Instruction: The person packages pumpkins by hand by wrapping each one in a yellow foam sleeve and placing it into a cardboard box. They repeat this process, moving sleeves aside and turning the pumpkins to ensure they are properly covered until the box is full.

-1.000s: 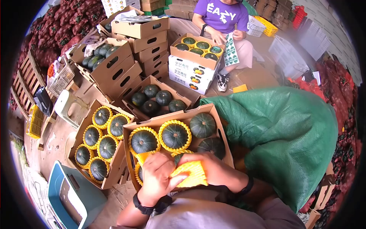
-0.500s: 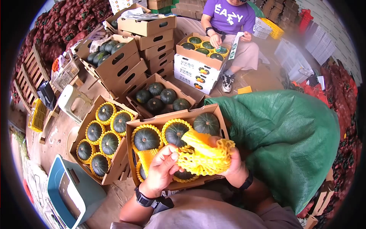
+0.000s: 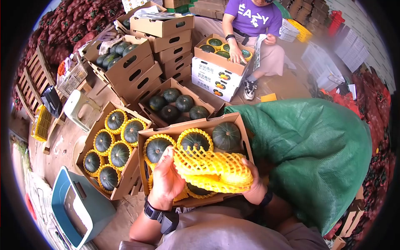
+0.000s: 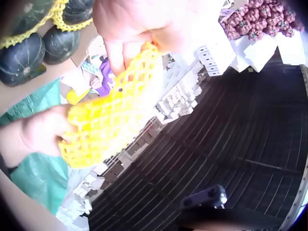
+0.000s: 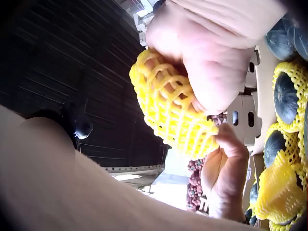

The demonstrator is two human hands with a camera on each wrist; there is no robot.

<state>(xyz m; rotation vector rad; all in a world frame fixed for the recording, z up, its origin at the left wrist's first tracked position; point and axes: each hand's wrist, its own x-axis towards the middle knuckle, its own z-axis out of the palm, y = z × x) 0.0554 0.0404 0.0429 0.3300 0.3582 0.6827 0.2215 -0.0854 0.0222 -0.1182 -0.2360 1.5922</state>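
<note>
Both hands hold a yellow foam net (image 3: 212, 168) stretched between them above a cardboard box (image 3: 246, 137) of dark green squashes. The left hand (image 3: 166, 179) pinches its left edge between thumb and fingers. At its other end the right hand (image 3: 255, 183) grips the net, some fingers hidden by the mesh. The left wrist view shows the net (image 4: 115, 115) spanning both hands; in the right wrist view the mesh (image 5: 168, 106) wraps over the right hand's fingertips. Below, a netted squash (image 3: 157, 149) sits beside another, and a bare squash (image 3: 226, 136) lies at the box's back right.
Left of the box stands another box with netted squashes (image 3: 119, 155); behind is one with bare squashes (image 3: 184, 103). A green sack (image 3: 308, 150) fills the right side, a blue tub (image 3: 89, 212) the lower left. A seated person (image 3: 254, 25) works behind stacked boxes (image 3: 210, 79).
The net has been spread out wider between the hands, its mesh opening up. The left hand has moved up and slightly left. The seated person's hand has shifted over their box.
</note>
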